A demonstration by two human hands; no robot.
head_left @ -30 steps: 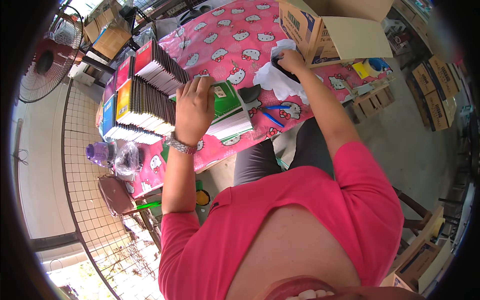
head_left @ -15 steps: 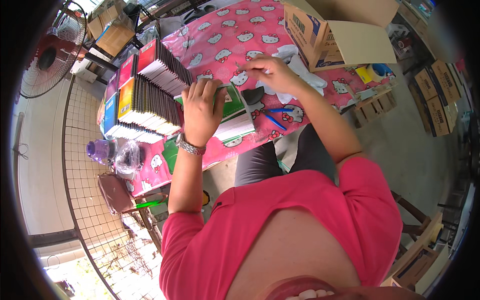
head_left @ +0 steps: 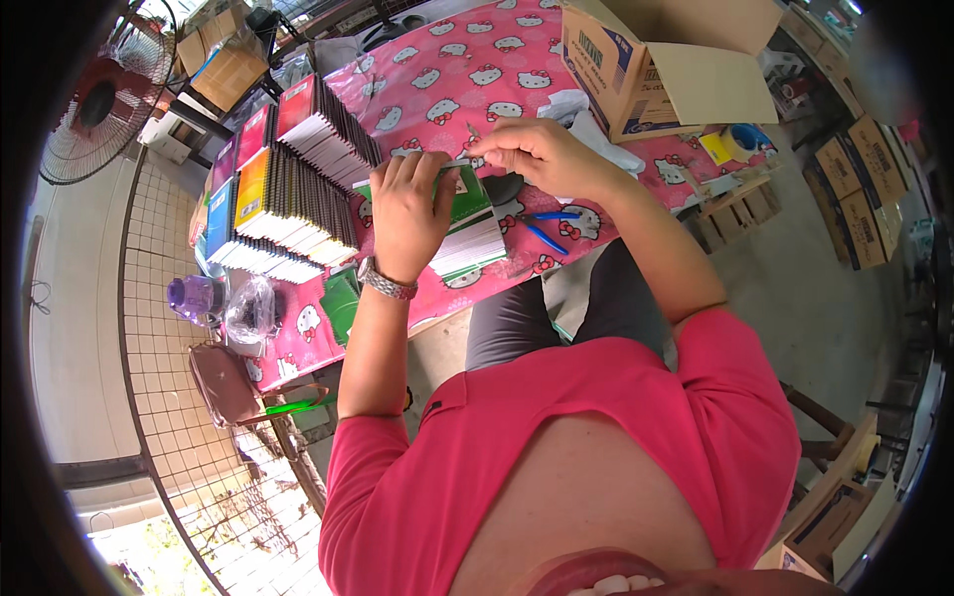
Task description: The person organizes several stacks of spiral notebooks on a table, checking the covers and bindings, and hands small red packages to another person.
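While the left hand (head_left: pixel 405 214) lies palm-down with its fingers spread and curled over the near end of a green-covered notebook (head_left: pixel 467 226), the right hand (head_left: pixel 532 151) pinches a thin wire spiral (head_left: pixel 459 162) between thumb and fingertips just above the notebook's far edge. The left fingertips also touch that spiral, so it runs between both hands. The notebook sits on top of a short stack of similar ones at the near edge of a table (head_left: pixel 437 70) covered in a pink cartoon-cat cloth. Just right of the stack lie blue-handled pliers (head_left: pixel 545 226). To the left, long rows of finished notebooks (head_left: pixel 288 179) with red, yellow, blue and pink covers stand fanned on their spines. Behind the right hand, white crumpled cloth (head_left: pixel 586 124) rests against an open cardboard box (head_left: pixel 656 60). A roll of tape (head_left: pixel 740 141) lies near the table's right end. Off the left edge of the table sit a purple bottle (head_left: pixel 191 296) and a standing fan (head_left: pixel 99 99).
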